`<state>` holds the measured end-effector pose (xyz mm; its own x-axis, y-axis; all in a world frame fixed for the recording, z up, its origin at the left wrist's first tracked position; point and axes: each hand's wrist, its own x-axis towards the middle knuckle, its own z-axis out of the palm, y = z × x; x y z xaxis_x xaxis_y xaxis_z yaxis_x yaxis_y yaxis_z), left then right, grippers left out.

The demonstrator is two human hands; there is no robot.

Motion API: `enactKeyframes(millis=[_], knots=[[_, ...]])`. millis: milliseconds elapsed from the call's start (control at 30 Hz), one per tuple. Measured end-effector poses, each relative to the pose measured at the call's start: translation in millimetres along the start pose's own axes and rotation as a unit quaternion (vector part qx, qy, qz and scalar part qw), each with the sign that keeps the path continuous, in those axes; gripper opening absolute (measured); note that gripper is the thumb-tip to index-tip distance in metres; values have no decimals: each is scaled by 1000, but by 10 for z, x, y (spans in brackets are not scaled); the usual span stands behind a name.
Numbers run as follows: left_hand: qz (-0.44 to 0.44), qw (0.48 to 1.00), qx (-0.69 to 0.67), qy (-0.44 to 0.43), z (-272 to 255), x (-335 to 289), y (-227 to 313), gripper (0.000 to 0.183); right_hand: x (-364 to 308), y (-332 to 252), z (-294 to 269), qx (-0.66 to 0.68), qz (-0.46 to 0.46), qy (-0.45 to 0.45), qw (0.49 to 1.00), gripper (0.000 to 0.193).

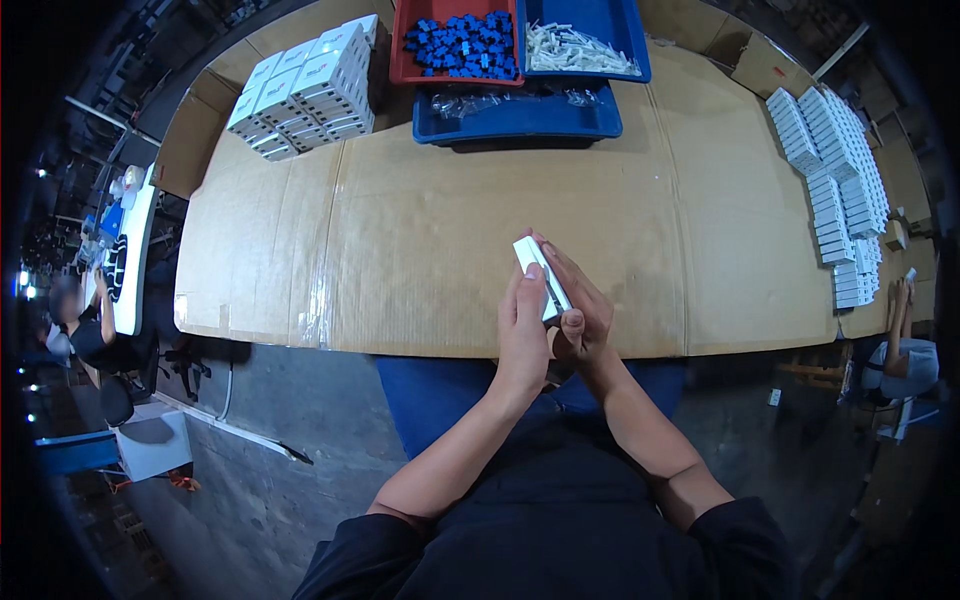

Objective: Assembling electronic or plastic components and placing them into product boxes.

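Close to the table's front edge, both my hands hold one small white oblong block (547, 279), tilted with its far end to the left. My left hand (521, 325) grips it from the left, the thumb lying along its top face. My right hand (590, 305) is closed round the right side, fingers reaching up along it and thumb near its lower end. A dark gap or slot shows along the block's right side. My palms and fingers hide its underside, so I cannot make out its exact kind.
Cardboard covers the table (480, 250). At the back stand a red bin (398, 50) of blue plastic pieces, a blue bin (640, 45) of white slim parts, and a lower blue tray (520, 125) with clear bags. White boxes (305, 90) are stacked back left; white blocks (830, 180) line the right.
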<state>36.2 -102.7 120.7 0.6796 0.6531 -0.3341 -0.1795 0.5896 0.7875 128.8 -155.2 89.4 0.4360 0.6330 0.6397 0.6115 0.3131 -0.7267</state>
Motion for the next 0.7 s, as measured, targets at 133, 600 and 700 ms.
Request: enactKeyframes(millis=[133, 600, 700], knots=[[23, 1000, -2, -2, -3, 62, 14, 62, 36, 51, -124, 60, 29, -39, 997, 80], [183, 971, 140, -56, -71, 213, 45, 54, 26, -216, -160, 119, 199, -28, 972, 44], [226, 960, 154, -50, 15, 180, 115, 58, -20, -181, -134, 84, 163, -7, 983, 44]])
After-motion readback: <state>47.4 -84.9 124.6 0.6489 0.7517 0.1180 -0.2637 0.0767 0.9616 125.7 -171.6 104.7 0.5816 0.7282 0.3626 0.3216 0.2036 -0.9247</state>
